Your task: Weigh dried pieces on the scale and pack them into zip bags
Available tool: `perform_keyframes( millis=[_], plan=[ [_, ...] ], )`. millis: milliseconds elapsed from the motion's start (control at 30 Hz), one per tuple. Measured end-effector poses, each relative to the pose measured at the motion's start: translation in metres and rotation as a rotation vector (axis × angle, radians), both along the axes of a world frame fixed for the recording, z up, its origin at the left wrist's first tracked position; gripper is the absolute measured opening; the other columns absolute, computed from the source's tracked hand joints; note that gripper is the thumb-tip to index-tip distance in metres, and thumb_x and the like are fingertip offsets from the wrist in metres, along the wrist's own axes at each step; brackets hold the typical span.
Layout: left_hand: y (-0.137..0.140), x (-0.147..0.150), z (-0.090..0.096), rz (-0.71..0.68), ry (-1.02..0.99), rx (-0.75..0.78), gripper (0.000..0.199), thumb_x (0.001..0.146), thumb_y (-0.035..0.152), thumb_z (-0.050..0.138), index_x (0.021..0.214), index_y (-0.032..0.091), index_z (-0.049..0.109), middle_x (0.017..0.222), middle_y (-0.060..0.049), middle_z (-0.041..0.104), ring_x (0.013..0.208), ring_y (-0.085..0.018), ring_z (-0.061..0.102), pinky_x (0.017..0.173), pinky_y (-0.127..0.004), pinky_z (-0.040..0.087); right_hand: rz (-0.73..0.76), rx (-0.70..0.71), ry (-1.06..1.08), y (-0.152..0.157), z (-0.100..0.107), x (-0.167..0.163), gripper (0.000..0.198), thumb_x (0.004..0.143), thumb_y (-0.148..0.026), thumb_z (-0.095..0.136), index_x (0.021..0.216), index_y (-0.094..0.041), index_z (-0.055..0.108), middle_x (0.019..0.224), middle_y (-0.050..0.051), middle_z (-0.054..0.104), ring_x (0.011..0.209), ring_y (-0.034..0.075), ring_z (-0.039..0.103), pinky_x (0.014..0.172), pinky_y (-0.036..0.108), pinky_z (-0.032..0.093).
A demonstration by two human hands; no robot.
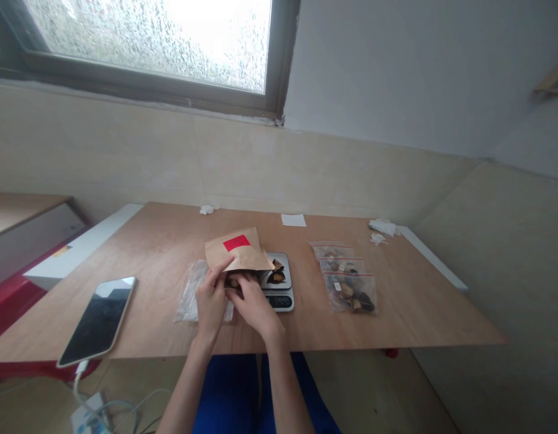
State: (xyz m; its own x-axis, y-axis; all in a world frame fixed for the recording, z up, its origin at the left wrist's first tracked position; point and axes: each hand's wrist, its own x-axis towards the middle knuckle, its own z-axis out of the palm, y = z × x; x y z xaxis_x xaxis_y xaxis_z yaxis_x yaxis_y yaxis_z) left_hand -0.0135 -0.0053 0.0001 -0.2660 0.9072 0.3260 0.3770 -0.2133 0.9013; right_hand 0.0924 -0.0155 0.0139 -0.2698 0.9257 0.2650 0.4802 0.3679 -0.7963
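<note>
A brown paper bag (251, 259) with a red label lies tilted in front of me, its mouth toward me. My left hand (210, 298) is closed on the near left edge of the bag. At the mouth, my right hand (251, 301) has its fingers curled in, and their tips are partly hidden; dark contents show beside them. A white kitchen scale (285, 301) with a dark display sits partly under the bag and right hand. Dark and tan dried pieces (277, 274) rest on its plate. Under my left hand is a clear plastic bag (188, 301).
Several zip bags (351, 292) of dried pieces overlap to the right. A phone (98, 319) with a cable lies at the left front edge. White paper (294, 220) and crumpled tissues (382, 227) are along the back, below the wall and window.
</note>
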Motion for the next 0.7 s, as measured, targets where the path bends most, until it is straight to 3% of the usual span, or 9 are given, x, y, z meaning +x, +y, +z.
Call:
perform_keyframes(
  millis=[167, 333, 533, 700],
  plan=[
    [0.0, 0.003, 0.002, 0.003, 0.024, 0.008, 0.037, 0.082, 0.027, 0.041, 0.108, 0.02, 0.066, 0.093, -0.003, 0.07, 0.064, -0.013, 0.056, 0.062, -0.023, 0.044, 0.015, 0.04, 0.103, -0.002, -0.004, 0.011, 0.029, 0.085, -0.007, 0.046, 0.105, -0.021, 0.062, 0.109, 0.005, 0.064, 0.106, 0.017, 0.057, 0.096, 0.032, 0.042],
    [0.002, 0.0, 0.005, 0.005, 0.073, 0.009, 0.038, 0.082, 0.026, 0.04, 0.109, 0.019, 0.066, 0.084, -0.004, 0.07, 0.06, -0.013, 0.055, 0.06, -0.024, 0.043, -0.087, 0.082, 0.29, -0.011, -0.005, 0.02, 0.024, 0.088, -0.014, 0.045, 0.105, -0.021, 0.06, 0.108, 0.004, 0.064, 0.103, 0.015, 0.058, 0.093, 0.029, 0.044],
    [0.018, -0.008, 0.014, 0.106, 0.11, 0.015, 0.038, 0.083, 0.027, 0.04, 0.111, 0.02, 0.065, 0.069, -0.001, 0.066, 0.058, -0.014, 0.055, 0.058, -0.024, 0.041, -0.302, 0.072, 0.462, -0.014, -0.036, 0.04, 0.022, 0.091, -0.026, 0.043, 0.111, -0.019, 0.047, 0.108, 0.01, 0.062, 0.097, 0.016, 0.062, 0.085, 0.03, 0.05],
    [0.029, -0.014, 0.016, 0.093, 0.071, 0.032, 0.039, 0.083, 0.028, 0.04, 0.112, 0.019, 0.065, 0.076, -0.004, 0.069, 0.079, -0.019, 0.062, 0.066, -0.026, 0.044, -0.361, 0.107, 0.299, -0.001, -0.058, 0.05, 0.016, 0.088, -0.019, 0.045, 0.104, -0.019, 0.046, 0.105, 0.01, 0.063, 0.1, 0.018, 0.061, 0.086, 0.033, 0.049]
  ],
)
